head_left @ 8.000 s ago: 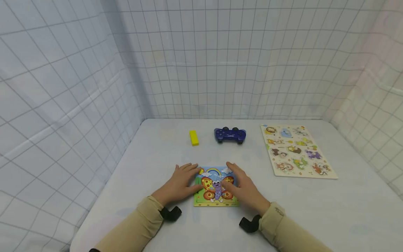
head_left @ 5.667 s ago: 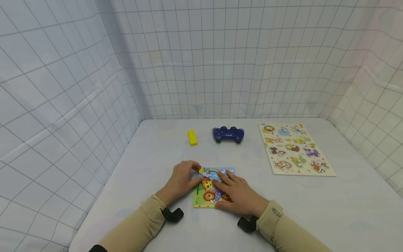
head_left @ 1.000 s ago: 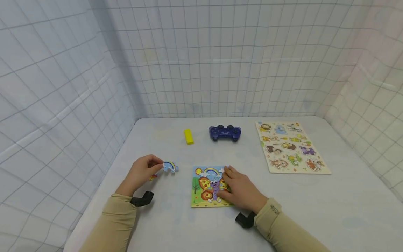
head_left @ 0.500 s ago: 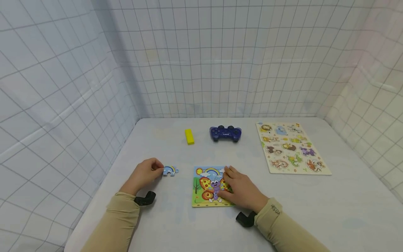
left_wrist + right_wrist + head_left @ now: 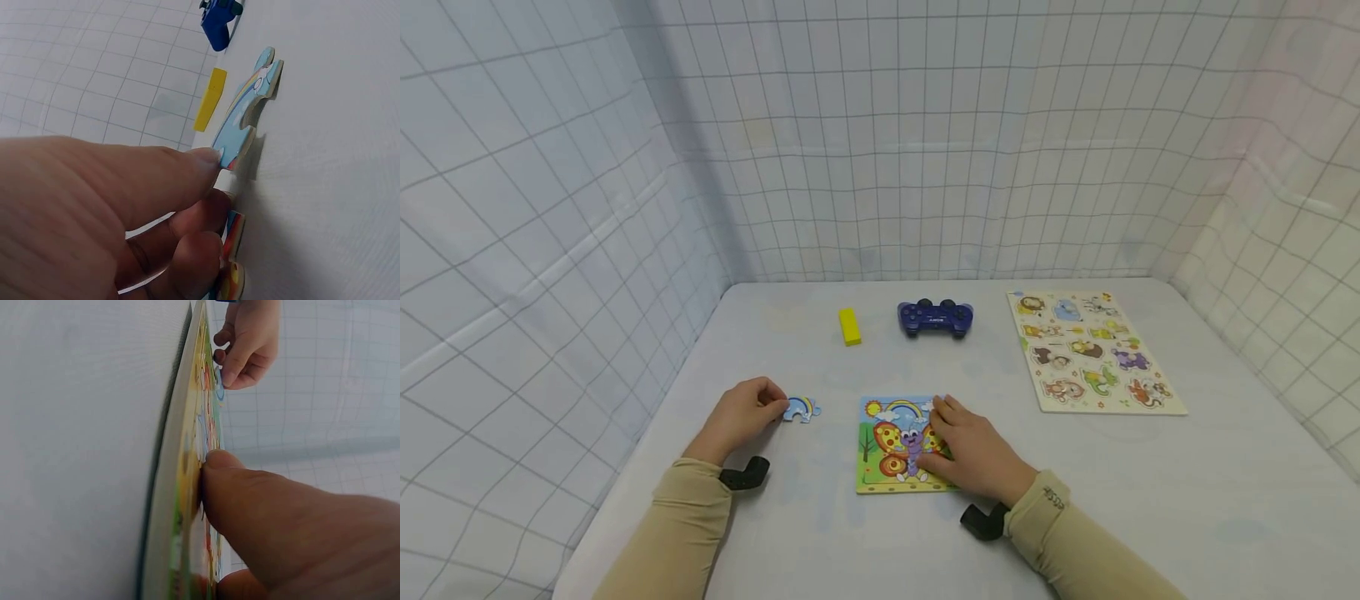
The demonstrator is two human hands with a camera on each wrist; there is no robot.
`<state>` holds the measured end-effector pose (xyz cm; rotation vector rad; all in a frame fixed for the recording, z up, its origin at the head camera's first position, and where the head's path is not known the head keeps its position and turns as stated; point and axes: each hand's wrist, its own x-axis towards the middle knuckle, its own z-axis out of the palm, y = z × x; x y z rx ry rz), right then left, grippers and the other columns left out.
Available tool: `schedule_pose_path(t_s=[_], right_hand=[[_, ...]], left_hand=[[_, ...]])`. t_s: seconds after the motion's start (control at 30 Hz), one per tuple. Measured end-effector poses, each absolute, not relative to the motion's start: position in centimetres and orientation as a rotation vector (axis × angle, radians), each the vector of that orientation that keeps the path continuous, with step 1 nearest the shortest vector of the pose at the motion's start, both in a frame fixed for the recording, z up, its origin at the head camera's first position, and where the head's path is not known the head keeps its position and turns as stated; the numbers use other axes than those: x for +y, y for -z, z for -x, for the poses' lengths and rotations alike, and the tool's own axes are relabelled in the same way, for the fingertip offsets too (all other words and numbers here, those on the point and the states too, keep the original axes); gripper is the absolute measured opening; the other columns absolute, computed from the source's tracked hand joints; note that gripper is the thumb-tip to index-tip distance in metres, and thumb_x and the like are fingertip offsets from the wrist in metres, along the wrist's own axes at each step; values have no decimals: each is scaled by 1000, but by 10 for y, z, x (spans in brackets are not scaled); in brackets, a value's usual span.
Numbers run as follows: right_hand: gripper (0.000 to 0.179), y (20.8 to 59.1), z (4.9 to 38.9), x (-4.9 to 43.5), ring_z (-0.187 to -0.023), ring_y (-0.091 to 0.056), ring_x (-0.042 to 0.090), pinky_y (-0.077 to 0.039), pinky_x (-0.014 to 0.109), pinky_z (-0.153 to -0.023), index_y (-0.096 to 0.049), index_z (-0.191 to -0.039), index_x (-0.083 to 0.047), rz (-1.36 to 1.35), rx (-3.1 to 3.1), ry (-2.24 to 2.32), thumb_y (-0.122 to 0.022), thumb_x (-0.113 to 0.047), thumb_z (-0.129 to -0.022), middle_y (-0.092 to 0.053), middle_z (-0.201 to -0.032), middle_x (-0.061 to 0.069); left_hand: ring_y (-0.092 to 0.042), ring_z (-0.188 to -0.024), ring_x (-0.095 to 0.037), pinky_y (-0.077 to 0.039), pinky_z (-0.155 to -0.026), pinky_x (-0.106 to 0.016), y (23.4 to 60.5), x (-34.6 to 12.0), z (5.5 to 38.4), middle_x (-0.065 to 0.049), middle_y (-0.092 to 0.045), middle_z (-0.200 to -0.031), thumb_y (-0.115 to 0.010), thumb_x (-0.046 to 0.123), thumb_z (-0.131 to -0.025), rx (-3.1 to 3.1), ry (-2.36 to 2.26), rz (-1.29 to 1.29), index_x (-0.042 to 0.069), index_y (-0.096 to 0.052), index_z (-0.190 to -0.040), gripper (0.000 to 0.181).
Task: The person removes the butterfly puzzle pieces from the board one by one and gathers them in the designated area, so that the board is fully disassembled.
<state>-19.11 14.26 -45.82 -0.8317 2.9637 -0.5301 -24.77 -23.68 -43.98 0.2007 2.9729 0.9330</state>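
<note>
The rainbow piece is pinched at its left end between the thumb and fingers of the left hand; whether it touches the table cannot be told. The butterfly board lies flat to the right of the piece and apart from it. Its right side is covered by the right hand, whose thumb and fingers are spread and laid on the picture, with nothing grasped; the right wing is partly hidden. In the left wrist view, red-and-yellow parts are seen past the lower fingers of the left hand, by which they are largely screened; their number is unclear. Beyond the board, a blue controller and, to its left, a yellow block are placed well apart from both hands. The animal board is set askew at the far right, its animal shapes left uncovered. The table is bordered at the back and sides by gridded cloth. Black mounts are worn at the cuffs of tan sleeves.
</note>
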Motion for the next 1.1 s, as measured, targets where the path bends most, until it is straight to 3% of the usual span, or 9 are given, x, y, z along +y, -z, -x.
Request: schedule_pose_path(t_s=[0.7, 1.1], right_hand=[[83, 458, 190, 143, -154, -29, 39, -33, 56, -119, -43, -154, 0, 826, 2964, 538, -62, -58, -98, -34, -164, 21], [83, 460, 192, 143, -153, -28, 39, -32, 55, -119, -43, -154, 1, 840, 2969, 526, -61, -58, -98, -34, -164, 22]], left_hand=[[-61, -82, -18, -47, -72, -36, 436, -231, 248, 0, -69, -93, -73, 33, -96, 3047, -720, -133, 14, -68, -101, 20], [-55, -69, -18, -42, -59, -32, 435, -222, 241, -2, -64, -83, -72, 30, -97, 3100, -605, -160, 12, -63, -93, 21]])
